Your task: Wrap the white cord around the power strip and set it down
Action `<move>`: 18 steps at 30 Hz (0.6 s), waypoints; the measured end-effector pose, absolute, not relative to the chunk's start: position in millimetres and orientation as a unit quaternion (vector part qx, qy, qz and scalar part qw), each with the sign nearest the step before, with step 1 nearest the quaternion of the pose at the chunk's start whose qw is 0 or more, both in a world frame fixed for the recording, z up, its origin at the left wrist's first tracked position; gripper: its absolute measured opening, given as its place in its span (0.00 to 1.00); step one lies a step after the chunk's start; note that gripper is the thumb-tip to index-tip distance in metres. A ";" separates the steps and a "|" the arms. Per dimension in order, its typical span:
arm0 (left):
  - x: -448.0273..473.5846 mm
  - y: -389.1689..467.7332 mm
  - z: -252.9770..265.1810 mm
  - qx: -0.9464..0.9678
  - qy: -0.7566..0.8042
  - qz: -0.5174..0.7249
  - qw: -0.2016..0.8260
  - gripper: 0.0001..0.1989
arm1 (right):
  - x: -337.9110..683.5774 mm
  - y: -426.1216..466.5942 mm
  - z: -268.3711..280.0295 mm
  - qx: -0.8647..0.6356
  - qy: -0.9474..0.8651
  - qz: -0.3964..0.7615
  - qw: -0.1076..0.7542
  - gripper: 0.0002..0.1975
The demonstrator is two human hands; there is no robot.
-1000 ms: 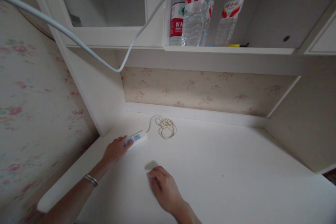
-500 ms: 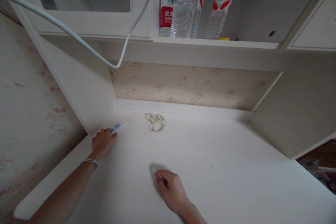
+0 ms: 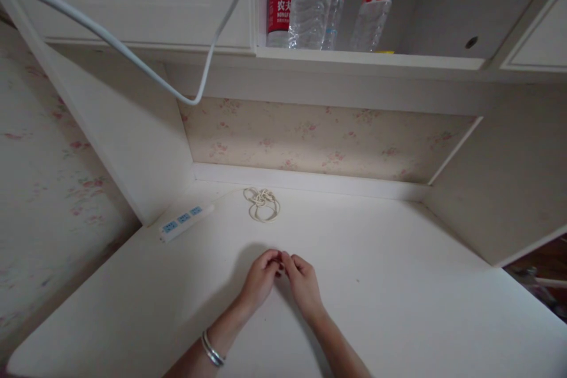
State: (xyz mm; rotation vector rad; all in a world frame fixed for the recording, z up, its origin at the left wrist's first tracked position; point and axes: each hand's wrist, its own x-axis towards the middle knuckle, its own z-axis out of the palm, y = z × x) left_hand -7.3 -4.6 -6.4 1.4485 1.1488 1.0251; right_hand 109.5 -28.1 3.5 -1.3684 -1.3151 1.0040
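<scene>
On shelf (image 3: 372, 59): btl (image 3: 277, 41), red lbl (image 3: 279, 12) "农夫 NONGF" | L hand (image 3: 259, 279) + R hand (image 3: 306, 287): fingertips meeting | grip: can't tell

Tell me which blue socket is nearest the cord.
The rightmost socket on the power strip; the middle one and left one lie farther from the cord.

The person's left hand (image 3: 257, 280) and right hand (image 3: 305, 284) meet at the fingertips over a white desktop (image 3: 398, 307).
Anything pinched between them is too small to tell; silver bangles (image 3: 214, 355) circle the left wrist. Ahead and left of the hands lies a blue-socketed power strip (image 3: 183, 218); straight ahead, a tangled cream cord (image 3: 261, 196). Farther ahead and higher, plastic bottles (image 3: 310, 18) stand on a shelf (image 3: 376, 59).
</scene>
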 end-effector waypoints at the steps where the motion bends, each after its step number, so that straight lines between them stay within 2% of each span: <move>1: 5.2 -6.1 -6.1 0.592 0.460 0.433 0.500 0.09 | 115.3 -21.3 3.7 -0.558 -0.533 0.421 0.476 0.25; 8: 19.1 1.8 -28.1 0.609 0.454 0.422 0.495 0.06 | 140.0 -12.7 -10.2 -0.549 -0.590 0.418 0.420 0.26; 12: 12.5 6.9 -34.6 0.594 0.453 0.398 0.533 0.05 | 135.3 -11.7 -8.1 -0.537 -0.611 0.413 0.409 0.27; 18: 11.5 8.6 -26.6 0.598 0.460 0.391 0.527 0.05 | 134.3 -9.8 -7.9 -0.547 -0.620 0.388 0.408 0.28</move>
